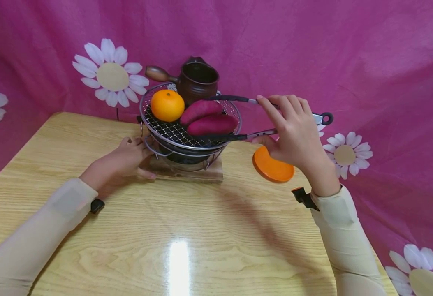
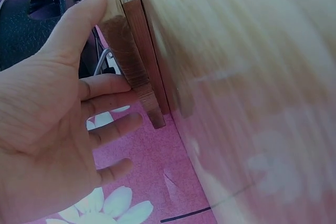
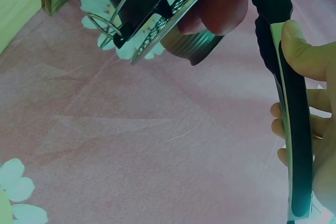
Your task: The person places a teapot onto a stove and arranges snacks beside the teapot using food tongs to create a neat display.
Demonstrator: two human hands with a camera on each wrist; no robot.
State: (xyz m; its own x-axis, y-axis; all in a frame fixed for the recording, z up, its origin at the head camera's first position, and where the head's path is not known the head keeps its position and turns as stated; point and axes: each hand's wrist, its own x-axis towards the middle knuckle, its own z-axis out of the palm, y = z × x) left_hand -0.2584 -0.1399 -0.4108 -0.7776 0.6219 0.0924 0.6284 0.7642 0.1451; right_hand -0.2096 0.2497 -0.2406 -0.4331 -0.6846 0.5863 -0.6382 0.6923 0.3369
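My right hand [image 1: 295, 133] holds black-and-silver tongs [image 1: 262, 133] by their arms, the thumb on one arm and the fingers on the other. The tongs' arms stand spread, one on the near side and one on the far side of two purple sweet potatoes [image 1: 213, 124]. These lie side by side on the wire grill [image 1: 168, 129] of a small round black stove [image 1: 186, 158]. My left hand [image 1: 127, 158] grips the left end of the wooden board [image 2: 123, 40] under the stove, thumb on top and fingertips at its edge.
An orange citrus fruit [image 1: 167, 105] sits at the grill's left. Behind it stands a dark brown pot [image 1: 197, 86] with a wooden side handle. An orange plate [image 1: 273, 164] lies right of the stove on the wooden table [image 1: 138, 242]. A pink flowered cloth [image 1: 275, 45] hangs behind.
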